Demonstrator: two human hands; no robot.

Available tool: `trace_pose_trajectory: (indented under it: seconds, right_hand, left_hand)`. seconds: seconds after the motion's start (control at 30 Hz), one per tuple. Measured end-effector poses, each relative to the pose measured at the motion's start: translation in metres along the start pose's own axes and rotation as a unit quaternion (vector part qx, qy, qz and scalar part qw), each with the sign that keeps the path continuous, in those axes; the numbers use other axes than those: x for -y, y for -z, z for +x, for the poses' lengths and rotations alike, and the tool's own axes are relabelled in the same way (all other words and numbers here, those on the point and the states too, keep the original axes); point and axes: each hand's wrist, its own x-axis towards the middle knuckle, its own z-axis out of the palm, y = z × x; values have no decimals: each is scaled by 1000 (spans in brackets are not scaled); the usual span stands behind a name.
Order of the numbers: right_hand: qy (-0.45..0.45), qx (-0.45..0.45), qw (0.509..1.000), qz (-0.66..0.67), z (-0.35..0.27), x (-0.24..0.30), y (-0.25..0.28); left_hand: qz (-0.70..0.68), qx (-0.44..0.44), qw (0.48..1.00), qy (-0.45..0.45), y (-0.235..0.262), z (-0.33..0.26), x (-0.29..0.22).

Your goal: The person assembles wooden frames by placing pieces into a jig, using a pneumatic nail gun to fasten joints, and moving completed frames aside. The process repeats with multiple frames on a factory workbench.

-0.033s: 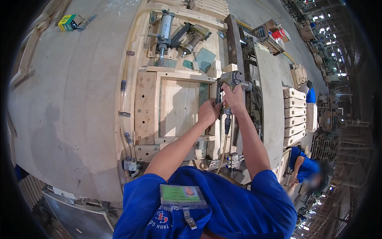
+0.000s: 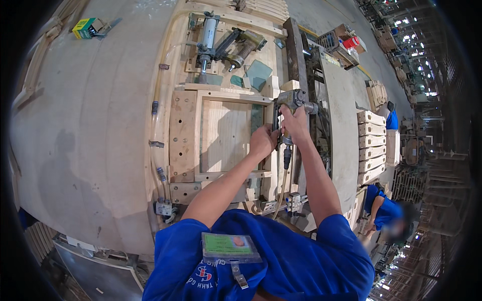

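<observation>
My right hand (image 2: pixel 295 123) is wrapped round the handle of a pneumatic nail gun (image 2: pixel 291 97), held over the right side of a wooden frame (image 2: pixel 199 135). An air hose (image 2: pixel 282 188) runs from the handle's lower end toward me. My left hand (image 2: pixel 263 142) is closed, its fingertips pressed against the gun's dark narrow magazine (image 2: pixel 275 118). Whether something small sits between those fingertips is hidden. The frame lies in a wooden jig with a drilled board (image 2: pixel 183 135) along its left side.
Beyond the frame lie a second nail gun (image 2: pixel 246 48), an air cylinder (image 2: pixel 207 37) and glass-like pieces (image 2: pixel 259 74). Slatted wooden parts (image 2: pixel 371 146) are stacked at right, near a co-worker in blue (image 2: pixel 382 208). A small box (image 2: pixel 86 28) rests on the left tabletop (image 2: pixel 100 125).
</observation>
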Motion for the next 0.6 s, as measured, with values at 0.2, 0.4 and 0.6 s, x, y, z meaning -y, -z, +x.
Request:
trace_pose_trajectory:
  seconds: [0.2,0.4,0.6]
  right_hand:
    - [7,-3,999,-35,2,-3,-4]
    - [-1,-12,999,-44,-1,2,-11]
    - [18,-11,1000,-21,-3,4,-11]
  left_hand:
    - [-43,-2,999,18,0,3,6]
    - [-45,0,999,24,4,4,7]
    - [-20,4,1000,4,8,7,8]
